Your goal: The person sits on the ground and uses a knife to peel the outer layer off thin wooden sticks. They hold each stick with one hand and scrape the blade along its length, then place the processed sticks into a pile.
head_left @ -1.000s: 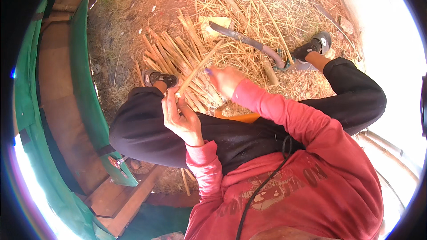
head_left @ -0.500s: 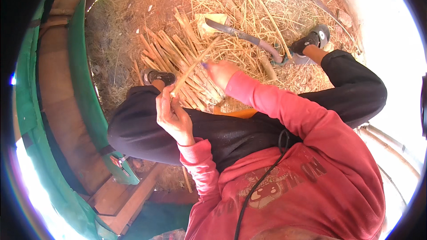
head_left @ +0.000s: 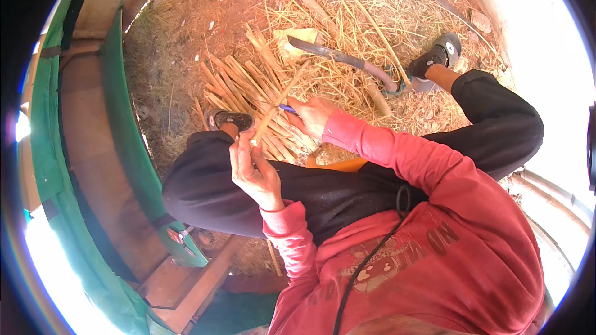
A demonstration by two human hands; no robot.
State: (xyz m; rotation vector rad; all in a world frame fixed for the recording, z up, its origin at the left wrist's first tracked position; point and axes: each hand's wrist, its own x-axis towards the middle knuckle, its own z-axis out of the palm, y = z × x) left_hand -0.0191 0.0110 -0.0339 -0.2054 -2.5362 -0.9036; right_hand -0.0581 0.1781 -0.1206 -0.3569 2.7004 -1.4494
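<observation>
My left hand (head_left: pixel 256 177) pinches the lower end of a pale bamboo strip (head_left: pixel 287 92), which slants up and away to the right. My right hand (head_left: pixel 312 116) is closed around a blue-handled knife (head_left: pixel 288 109). Its blade side meets the strip about midway; the blade itself is hard to make out. Beneath and beyond the strip, a bundle of split bamboo sticks (head_left: pixel 239 80) lies fanned out on the ground between my feet.
A machete (head_left: pixel 335 54) with a curved handle rests on loose straw (head_left: pixel 354 18), beside a yellowish flat piece (head_left: pixel 292 42). An orange object (head_left: pixel 344 165) shows by my lap. Green-covered wooden boards (head_left: pixel 118 111) stand at the left; a pale wall (head_left: pixel 515 18) is on the right.
The view has shifted slightly, so the scene sits lower and a little to the right. My right hand has turned a little, showing more of the blue handle; both hands keep their grips.
</observation>
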